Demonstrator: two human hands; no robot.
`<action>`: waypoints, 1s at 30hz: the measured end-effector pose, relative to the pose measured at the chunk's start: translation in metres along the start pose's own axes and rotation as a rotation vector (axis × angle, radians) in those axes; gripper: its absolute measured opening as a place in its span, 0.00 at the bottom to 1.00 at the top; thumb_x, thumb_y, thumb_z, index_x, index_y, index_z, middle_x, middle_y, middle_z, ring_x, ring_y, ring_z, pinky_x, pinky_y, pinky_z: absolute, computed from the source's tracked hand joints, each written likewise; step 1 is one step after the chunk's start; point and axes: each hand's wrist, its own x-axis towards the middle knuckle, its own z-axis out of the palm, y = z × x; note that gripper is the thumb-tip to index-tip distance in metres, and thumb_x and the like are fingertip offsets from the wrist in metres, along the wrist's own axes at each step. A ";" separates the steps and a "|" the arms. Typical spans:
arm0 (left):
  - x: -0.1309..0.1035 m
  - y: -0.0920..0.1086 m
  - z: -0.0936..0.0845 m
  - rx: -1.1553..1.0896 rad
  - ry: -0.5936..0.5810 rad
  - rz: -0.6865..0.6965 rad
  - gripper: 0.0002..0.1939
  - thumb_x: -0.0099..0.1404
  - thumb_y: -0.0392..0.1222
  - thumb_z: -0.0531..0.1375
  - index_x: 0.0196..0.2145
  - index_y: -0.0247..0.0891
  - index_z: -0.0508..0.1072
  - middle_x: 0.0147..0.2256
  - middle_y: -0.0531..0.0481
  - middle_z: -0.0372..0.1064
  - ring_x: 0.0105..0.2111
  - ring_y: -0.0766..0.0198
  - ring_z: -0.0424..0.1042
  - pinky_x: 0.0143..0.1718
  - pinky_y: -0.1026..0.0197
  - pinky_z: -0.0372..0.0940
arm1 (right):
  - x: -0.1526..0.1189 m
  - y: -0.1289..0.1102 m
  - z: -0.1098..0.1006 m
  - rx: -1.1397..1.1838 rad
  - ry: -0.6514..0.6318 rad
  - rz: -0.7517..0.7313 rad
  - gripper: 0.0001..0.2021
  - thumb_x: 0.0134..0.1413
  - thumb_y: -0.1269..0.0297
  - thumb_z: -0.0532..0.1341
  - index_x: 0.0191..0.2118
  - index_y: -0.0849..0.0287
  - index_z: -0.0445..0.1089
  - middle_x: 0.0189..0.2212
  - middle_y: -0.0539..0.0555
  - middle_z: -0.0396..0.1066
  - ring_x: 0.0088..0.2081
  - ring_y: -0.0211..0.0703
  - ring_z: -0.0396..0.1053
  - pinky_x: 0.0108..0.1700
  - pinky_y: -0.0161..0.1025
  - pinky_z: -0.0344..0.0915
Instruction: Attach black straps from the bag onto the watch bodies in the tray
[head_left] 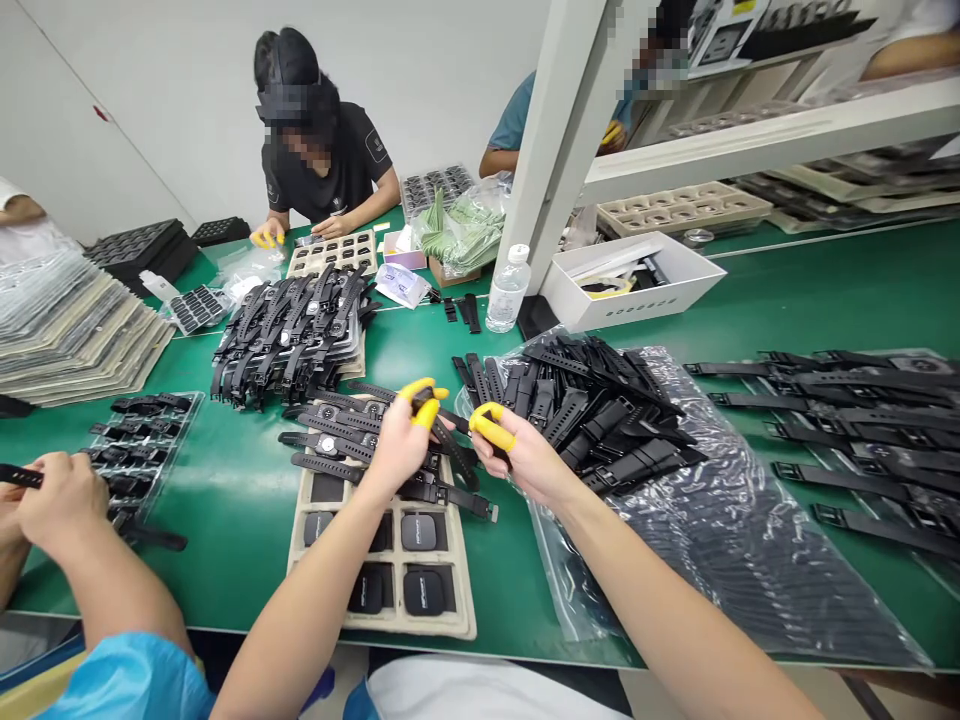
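Observation:
My left hand point(405, 435), with yellow finger covers on thumb and forefinger, pinches a small black smartwatch point(424, 398). A black strap hangs beside it. To its right, my right hand point(514, 450), also in yellow finger covers, is closed on a black watch strap, mostly hidden by the fingers. Beneath my left hand, a beige tray point(465, 600) has square black watch cases point(418, 532) in its pockets. Strapped watches point(330, 443) lie across its far part. Just beyond my right hand is a heap of loose black straps point(577, 400) on a clear plastic bag point(720, 540).
Strapped watches are piled on trays point(292, 330) at the back left. A water bottle point(508, 290) and a white box point(634, 285) stand by a white post. More strapped watches point(877, 420) lie at right. A co-worker's hands point(60, 505) are close on the left; another person sits opposite.

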 end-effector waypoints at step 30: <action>-0.013 -0.007 0.000 0.682 -0.351 0.474 0.25 0.69 0.27 0.49 0.61 0.34 0.69 0.57 0.36 0.72 0.59 0.54 0.73 0.62 0.49 0.72 | 0.001 0.008 0.004 0.091 -0.097 0.104 0.20 0.52 0.49 0.72 0.35 0.56 0.64 0.15 0.41 0.58 0.16 0.29 0.44 0.19 0.30 0.42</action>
